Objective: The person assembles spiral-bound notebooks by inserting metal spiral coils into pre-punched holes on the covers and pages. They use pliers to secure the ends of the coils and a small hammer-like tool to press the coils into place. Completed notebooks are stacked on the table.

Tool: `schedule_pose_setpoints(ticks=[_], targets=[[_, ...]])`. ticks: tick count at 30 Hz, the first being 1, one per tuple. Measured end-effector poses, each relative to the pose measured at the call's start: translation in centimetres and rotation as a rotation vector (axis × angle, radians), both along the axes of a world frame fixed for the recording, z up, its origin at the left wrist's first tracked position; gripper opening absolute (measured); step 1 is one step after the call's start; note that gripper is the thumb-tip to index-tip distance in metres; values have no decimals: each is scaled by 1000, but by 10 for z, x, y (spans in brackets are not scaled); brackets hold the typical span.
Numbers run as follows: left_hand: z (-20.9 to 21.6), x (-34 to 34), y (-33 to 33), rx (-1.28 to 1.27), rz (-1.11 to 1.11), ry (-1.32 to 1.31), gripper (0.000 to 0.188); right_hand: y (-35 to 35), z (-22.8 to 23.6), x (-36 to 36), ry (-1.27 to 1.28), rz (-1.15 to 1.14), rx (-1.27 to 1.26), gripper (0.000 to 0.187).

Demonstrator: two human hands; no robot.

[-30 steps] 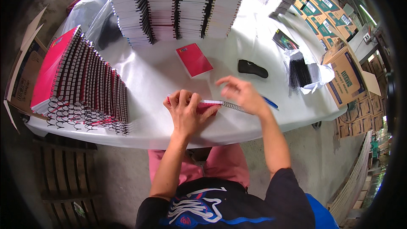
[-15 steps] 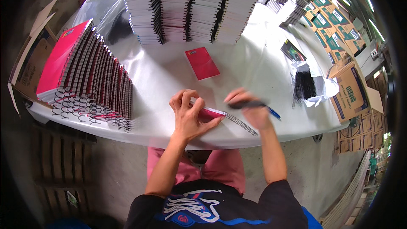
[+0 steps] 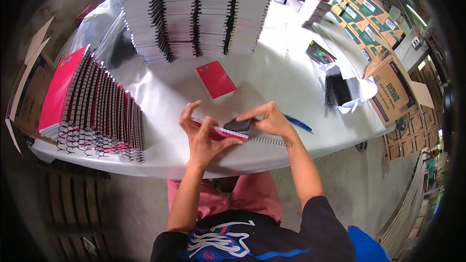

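Coil [image 3: 269, 140] runs lengthwise right off notepad [image 3: 217, 135], nearer my right hand [image 3: 273, 119], fingers [image 3: 251, 112] curled on black object [image 3: 238, 125]; left hand [image 3: 200, 141], half-spread, pinches notepad.

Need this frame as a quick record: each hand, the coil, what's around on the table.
left hand: gripping a red notebook, edge up
right hand: holding a black tool against the notebook's edge
wire coil: sticking out of the notebook's right end, toward the right wrist
ahead: second red notebook, flat; four tall notebook stacks behind it
left side: pile of red coil-bound notebooks
right side: blue tool; bundle of dark coils
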State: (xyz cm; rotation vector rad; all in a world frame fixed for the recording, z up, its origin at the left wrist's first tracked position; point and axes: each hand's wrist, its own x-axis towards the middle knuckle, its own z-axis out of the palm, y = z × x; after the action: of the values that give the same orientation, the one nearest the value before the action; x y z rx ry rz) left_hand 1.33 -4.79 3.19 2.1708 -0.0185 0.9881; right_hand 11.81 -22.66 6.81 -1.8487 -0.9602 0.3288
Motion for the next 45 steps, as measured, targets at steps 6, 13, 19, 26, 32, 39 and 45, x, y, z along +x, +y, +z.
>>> schedule_pose_setpoints(ticks=[6,13,19,26,32,39,45], targets=[[-10,8,7,-269,-80,95,68,9,11,-6,-14,-18,21,25],[-25,17,15,-291,-64,46,75,19,22,-5,188,190,326,18],[-16,9,19,-334,-181,46,74,0,37,7,315,220,801,12],[-18,8,23,-346,-297,85,83,4,1,-24,286,-64,254,28],[-27,10,21,-564,-337,155,96,20,-8,-24,164,-51,257,24],[-19,9,19,-593,-327,198,92,33,0,-9,-150,-174,38,25],[-26,9,15,-484,-339,150,91,35,-3,-23,234,-81,226,32]])
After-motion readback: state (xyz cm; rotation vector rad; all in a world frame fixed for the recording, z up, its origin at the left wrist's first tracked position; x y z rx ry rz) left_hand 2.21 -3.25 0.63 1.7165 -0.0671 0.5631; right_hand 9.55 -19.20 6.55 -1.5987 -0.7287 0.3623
